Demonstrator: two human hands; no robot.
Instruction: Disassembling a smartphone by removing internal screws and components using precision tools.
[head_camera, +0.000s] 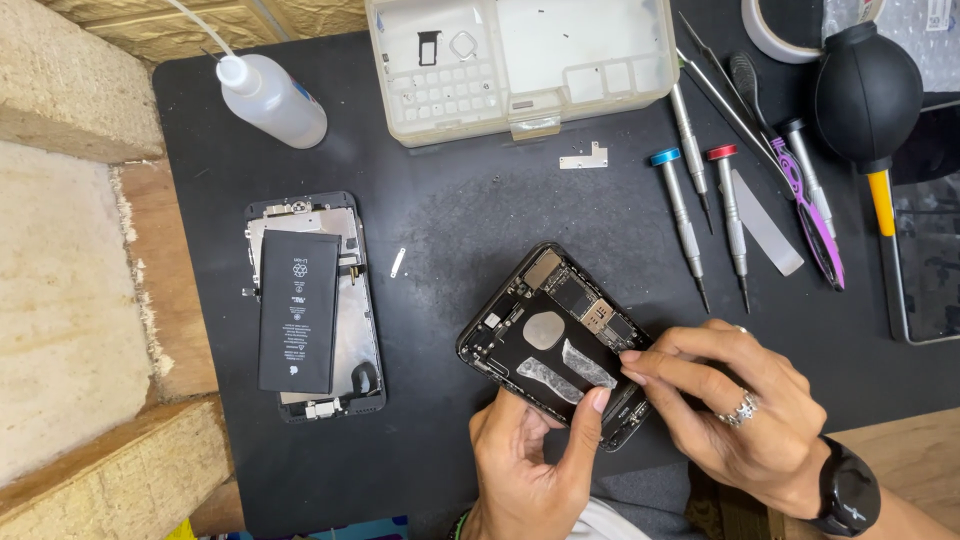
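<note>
- Black matting (460, 200) covers the tabletop, with bare wood and rough stone blocks showing along its left edge.
- Nearest the camera, the left hand (530, 470) steadies an opened phone housing (552, 340), thumb pressed against its lower edge; it grips the frame rather than lying flat.
- Right hand (730, 400), wearing a ring and a dark wristwatch, pinches at the end of a whitish adhesive strip (588, 364) inside the housing; a second strip (548, 380) lies just beside it.
- Judging by this, the housing's battery bay is already bare and both strips are still stuck down, so the stripping looks partly done.
- Further left, the detached screen assembly (315, 300) lies face down with a black battery (297, 310) resting on it.
- A small metal bracket (397, 262) lies between the two.
- Beyond the hands stand several screwdrivers (685, 220), a plastic pry blade (765, 225), tweezers and a purple tool (812, 205).
- Farthest back: a clear parts box (520, 60), a squeeze bottle (270, 98) and a black air blower (865, 95).
</note>
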